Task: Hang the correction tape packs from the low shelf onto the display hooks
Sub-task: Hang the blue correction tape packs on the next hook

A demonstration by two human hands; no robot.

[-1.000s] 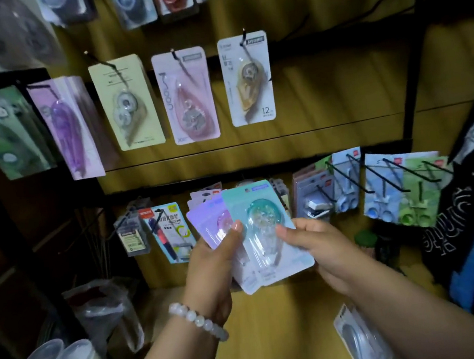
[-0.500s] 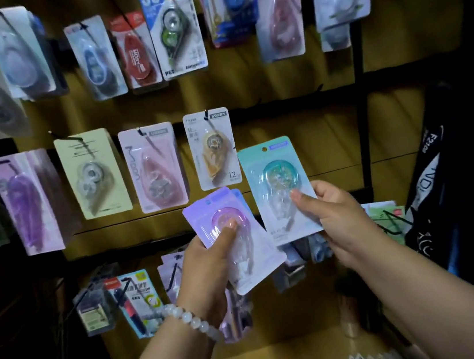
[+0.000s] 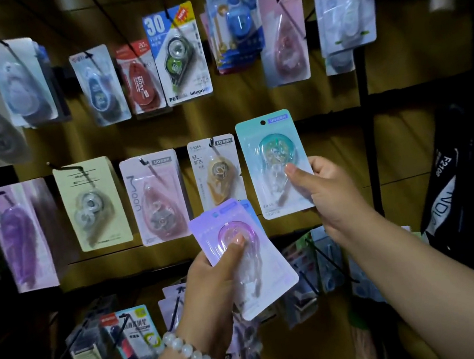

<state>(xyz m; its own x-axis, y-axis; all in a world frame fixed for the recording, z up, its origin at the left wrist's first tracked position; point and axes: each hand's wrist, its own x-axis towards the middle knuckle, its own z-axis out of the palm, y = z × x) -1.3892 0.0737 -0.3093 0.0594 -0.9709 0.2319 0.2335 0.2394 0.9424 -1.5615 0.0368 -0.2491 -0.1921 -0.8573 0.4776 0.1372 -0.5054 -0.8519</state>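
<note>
Because your right hand pinches the teal pack only by its lower right side, thumb across the blister, its punched hole could miss a hook and the card twist or drop. It hangs in the air just right of the beige pack. Your left hand grips the purple pack with others behind it; these could slide loose. Open board lies rightward, before the black upright.

Right hand holds teal pack; left hand purple pack.
</note>
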